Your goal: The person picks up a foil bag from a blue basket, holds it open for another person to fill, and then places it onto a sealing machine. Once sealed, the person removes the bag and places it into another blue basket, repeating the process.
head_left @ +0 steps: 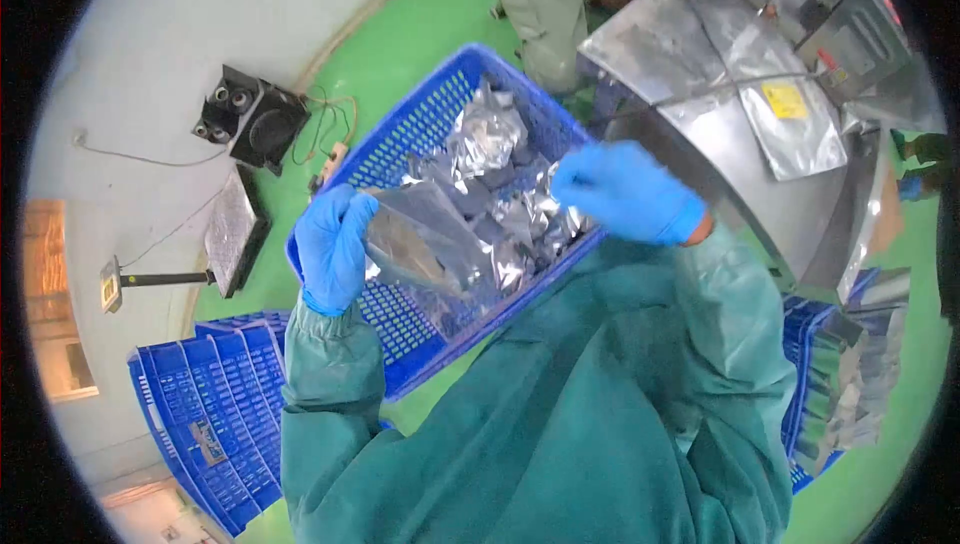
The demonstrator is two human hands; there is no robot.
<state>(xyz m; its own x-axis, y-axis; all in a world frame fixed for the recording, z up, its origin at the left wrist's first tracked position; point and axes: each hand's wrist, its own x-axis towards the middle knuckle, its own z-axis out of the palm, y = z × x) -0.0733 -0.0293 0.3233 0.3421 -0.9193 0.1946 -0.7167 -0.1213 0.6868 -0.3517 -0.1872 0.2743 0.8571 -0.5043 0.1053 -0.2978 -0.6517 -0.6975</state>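
Observation:
Both my hands wear blue gloves. My left hand point(338, 247) pinches the upper left edge of a flat silvery pouch point(425, 237), which slants over a blue perforated crate point(400, 329). Crumpled silvery packets point(488, 134) lie inside the crate. Over its right side is my right hand point(628, 192), fingers curled and pressed together near shiny foil; whether they hold anything is hidden.
A metal machine point(740, 194) with a yellow-labelled sheet stands at the right. Blue crates point(215, 404) lean at lower left, beside a platform scale point(237, 234) and a black speaker point(268, 129). Another person's clothed legs point(548, 19) show at the top.

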